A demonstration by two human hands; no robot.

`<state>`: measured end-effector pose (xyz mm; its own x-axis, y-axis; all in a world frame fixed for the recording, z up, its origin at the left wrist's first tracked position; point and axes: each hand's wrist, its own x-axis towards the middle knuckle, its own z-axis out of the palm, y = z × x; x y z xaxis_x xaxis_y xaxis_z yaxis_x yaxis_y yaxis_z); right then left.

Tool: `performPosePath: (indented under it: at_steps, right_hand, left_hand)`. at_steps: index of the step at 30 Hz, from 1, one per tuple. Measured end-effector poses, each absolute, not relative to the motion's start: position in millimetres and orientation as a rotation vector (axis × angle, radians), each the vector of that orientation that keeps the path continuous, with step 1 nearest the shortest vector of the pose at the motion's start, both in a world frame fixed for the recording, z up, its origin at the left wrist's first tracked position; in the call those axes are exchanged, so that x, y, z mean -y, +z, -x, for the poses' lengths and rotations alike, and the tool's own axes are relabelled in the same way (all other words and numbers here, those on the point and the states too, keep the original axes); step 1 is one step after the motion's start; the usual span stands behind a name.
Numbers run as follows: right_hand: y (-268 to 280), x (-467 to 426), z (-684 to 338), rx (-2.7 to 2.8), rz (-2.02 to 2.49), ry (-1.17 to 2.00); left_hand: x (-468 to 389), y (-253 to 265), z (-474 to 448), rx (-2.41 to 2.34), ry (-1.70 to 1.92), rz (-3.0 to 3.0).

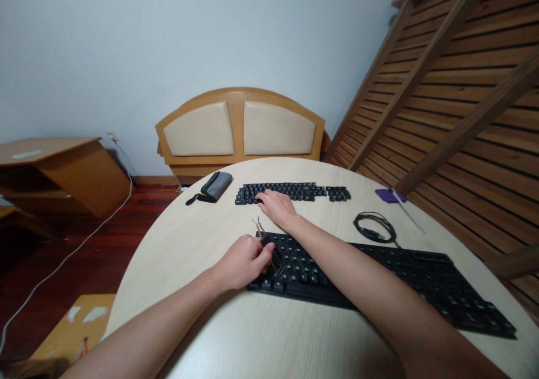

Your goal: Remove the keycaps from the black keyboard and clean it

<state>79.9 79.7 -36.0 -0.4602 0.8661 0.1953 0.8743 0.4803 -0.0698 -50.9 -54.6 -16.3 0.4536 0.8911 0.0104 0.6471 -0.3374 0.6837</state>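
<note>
My left hand (pixel 246 261) is closed around a wire keycap puller (pixel 264 237) with a dark handle, held over the left end of a black keyboard (pixel 332 297). One pair of its wire ends points up and away; the other reaches down to the keyboard. Bare key stems show across much of that keyboard, while several keycaps stay in its front rows. Stretched across it, my right arm brings my right hand (pixel 277 206) to the left part of the loose black keycaps (pixel 290 191), laid out in rows behind. Its thumb and index finger are pinched at a keycap there.
A grey and black pouch (pixel 217 187) lies at the back left of the round table (pixel 210 334). To the right are a coiled black cable (pixel 374 227) and a purple cloth (pixel 389 195) with a thin rod-like tool (pixel 408 213). Wooden slats (pixel 458 104) lean at the right.
</note>
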Motion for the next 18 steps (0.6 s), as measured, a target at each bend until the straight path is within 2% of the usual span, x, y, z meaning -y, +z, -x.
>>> performPosePath:
  at_steps: [18]
  right_hand:
    - [-39.1,-77.9,-82.1,2.456,1.533,-0.009]
  left_hand:
    - [53.8,-18.3,51.6,-1.279,0.507,-2.097]
